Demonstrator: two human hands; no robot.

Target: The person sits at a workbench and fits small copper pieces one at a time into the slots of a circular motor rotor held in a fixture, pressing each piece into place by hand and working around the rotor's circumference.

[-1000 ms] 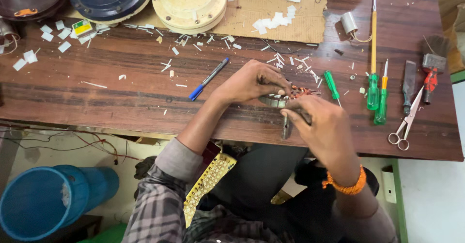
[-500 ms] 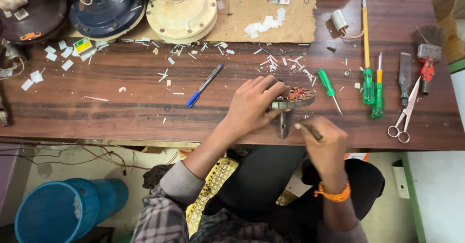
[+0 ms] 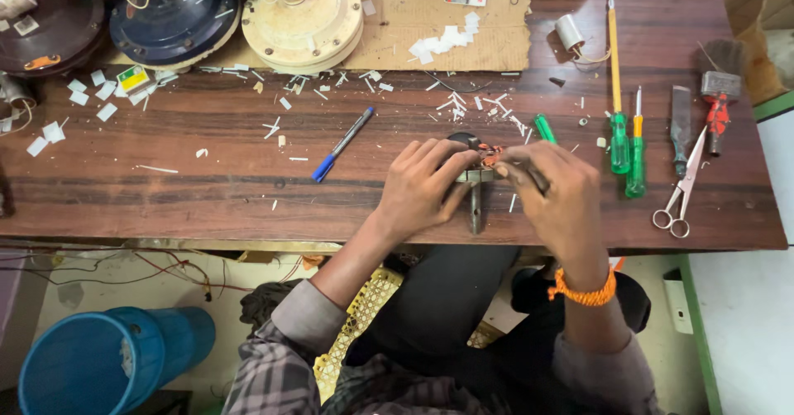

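Hands at work over a wooden workbench (image 3: 165, 191), seen from above. Left hand (image 3: 423, 185) curled down, fingers pressed together on a small copper-wound part (image 3: 488, 157) held just above the bench's near edge. Right hand (image 3: 556, 193) close beside it, fingers pinching a thin dark tool (image 3: 536, 179) whose tip meets the part; grip on the part itself partly hidden by the knuckles. Dark metal shaft (image 3: 475, 208) pointing down from beneath the part, between the two hands, toward the edge. Orange thread band (image 3: 584, 292) around the right wrist.

Just left of the left hand, a blue-capped pen (image 3: 342, 144) lying at a slant. Just beyond the right hand's knuckles, a short green handle (image 3: 544, 128); farther right, two green-handled screwdrivers (image 3: 619, 92), a flat chisel-like blade (image 3: 680, 129), a red-handled brush (image 3: 718, 92) and a pair of scissors (image 3: 683, 185), all well apart from the hands. Beyond both hands, scattered white paper scraps (image 3: 451, 41) on a sheet of cardboard (image 3: 413, 18), and round fan motor housings (image 3: 302, 18) along the far edge. Below the bench, off to the left, a blue plastic bucket (image 3: 107, 361).
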